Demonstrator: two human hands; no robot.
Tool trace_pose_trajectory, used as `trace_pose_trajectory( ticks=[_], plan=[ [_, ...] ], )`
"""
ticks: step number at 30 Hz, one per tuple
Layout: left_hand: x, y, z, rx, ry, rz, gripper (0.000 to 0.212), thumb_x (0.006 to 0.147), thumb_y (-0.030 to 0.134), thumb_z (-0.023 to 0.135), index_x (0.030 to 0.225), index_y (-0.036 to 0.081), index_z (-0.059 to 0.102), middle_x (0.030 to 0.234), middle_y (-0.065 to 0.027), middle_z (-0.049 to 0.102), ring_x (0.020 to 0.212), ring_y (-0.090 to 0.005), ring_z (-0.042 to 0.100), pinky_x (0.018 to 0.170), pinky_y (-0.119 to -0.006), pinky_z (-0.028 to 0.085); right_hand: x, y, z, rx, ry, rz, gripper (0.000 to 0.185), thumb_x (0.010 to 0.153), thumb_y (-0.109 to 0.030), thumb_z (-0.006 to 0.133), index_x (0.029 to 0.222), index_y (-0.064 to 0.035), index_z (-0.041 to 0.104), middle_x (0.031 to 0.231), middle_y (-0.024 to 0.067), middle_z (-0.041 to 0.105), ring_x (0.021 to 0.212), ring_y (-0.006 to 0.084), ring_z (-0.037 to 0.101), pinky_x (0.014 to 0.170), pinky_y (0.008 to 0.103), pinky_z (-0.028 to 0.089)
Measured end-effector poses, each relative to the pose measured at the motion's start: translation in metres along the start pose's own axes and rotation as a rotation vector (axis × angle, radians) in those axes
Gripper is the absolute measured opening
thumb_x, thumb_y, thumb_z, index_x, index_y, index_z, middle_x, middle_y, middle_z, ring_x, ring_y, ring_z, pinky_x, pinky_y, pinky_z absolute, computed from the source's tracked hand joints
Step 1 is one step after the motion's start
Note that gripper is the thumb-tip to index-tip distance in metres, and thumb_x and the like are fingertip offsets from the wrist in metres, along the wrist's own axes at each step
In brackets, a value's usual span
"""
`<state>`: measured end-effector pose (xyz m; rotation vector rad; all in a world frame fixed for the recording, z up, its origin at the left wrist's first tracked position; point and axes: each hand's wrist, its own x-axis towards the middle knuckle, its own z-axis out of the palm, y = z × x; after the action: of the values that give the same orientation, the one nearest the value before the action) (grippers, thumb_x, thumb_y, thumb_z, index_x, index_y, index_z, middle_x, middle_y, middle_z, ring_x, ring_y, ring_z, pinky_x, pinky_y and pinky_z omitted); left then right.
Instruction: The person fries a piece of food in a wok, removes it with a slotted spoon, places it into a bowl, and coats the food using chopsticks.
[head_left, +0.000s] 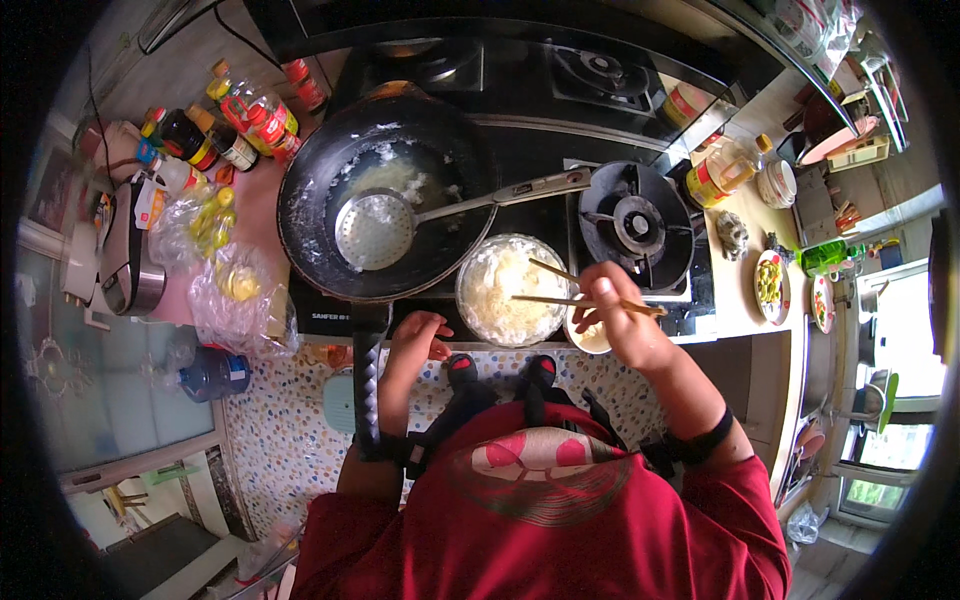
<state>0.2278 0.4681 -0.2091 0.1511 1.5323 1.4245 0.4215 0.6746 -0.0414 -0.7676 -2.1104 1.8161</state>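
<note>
My right hand (619, 315) grips a pair of wooden chopsticks (551, 301), their tips over a glass bowl (463, 304) of pale, floury shreds. Under that hand, a small white bowl (589, 344) with light contents is partly covered. My left hand (420, 334) hangs with bent fingers between the wok's handle and the glass bowl, holding nothing that I can see. A large black wok (300, 225) with some liquid and white residue stands on the left of the stove. Across it lies a metal skimmer (375, 229), its handle reaching toward the right burner.
The right gas burner (637, 225) has a bare pan support. Sauce bottles (184, 139) and plastic bags (240, 300) crowd the left counter. An oil jug (716, 176), a jar (776, 185) and a plate of food (771, 287) stand right. The wok's handle (367, 382) sticks out past the counter edge.
</note>
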Motion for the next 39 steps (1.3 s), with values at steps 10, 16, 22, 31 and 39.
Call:
trace_pose_trajectory(
  ticks=[10,16,22,31,39],
  plan=[
    [0.002,-0.008,0.0,0.022,-0.012,0.005,0.025,0.087,0.027,0.052,0.096,0.004,0.053,0.08,-0.0103,0.062,0.05,-0.015,0.057,0.047,-0.028,0.049,-0.003,-0.004,0.007,-0.174,0.026,-0.131,0.033,0.094,-0.028,0.033,0.086,0.0002,0.048,0.075,0.0107,0.049,0.062,0.0175,0.055,0.059,0.0283,0.045],
    [-0.012,-0.017,0.008,0.083,0.011,0.107,0.013,0.083,0.013,0.052,0.093,0.006,0.053,0.08,-0.0047,0.06,0.053,-0.0072,0.049,0.048,-0.019,0.041,-0.038,-0.007,-0.036,0.295,0.116,-0.008,0.039,0.096,-0.036,0.027,0.084,-0.0038,0.046,0.073,0.0036,0.05,0.064,0.0118,0.055,0.061,0.025,0.046],
    [-0.054,-0.024,0.026,0.525,-0.32,-0.16,0.012,0.084,0.011,0.049,0.094,0.006,0.054,0.081,-0.0013,0.057,0.064,-0.0086,0.051,0.055,-0.02,0.04,-0.128,0.02,-0.14,0.448,0.31,-0.096,0.044,0.095,-0.041,0.023,0.083,-0.0048,0.045,0.078,0.005,0.049,0.067,0.0157,0.057,0.064,0.028,0.047],
    [-0.077,0.023,0.293,0.65,-0.805,-0.1,0.022,0.089,0.014,0.048,0.108,0.003,0.049,0.093,-0.0068,0.057,0.074,-0.0114,0.056,0.067,-0.025,0.047,-0.318,0.081,-0.295,0.566,0.913,-0.29,0.052,0.092,-0.05,0.02,0.073,-0.0074,0.044,0.072,0.0052,0.045,0.061,0.0173,0.053,0.057,0.0321,0.051],
    [-0.018,0.09,0.537,0.683,-0.886,0.141,0.019,0.089,0.017,0.048,0.103,0.005,0.05,0.087,-0.0041,0.057,0.065,-0.0074,0.054,0.058,-0.021,0.046,-0.415,0.113,-0.359,0.699,1.299,-0.354,0.048,0.092,-0.05,0.025,0.075,-0.0083,0.043,0.07,0.0034,0.044,0.055,0.0172,0.052,0.053,0.032,0.05]
  ],
)
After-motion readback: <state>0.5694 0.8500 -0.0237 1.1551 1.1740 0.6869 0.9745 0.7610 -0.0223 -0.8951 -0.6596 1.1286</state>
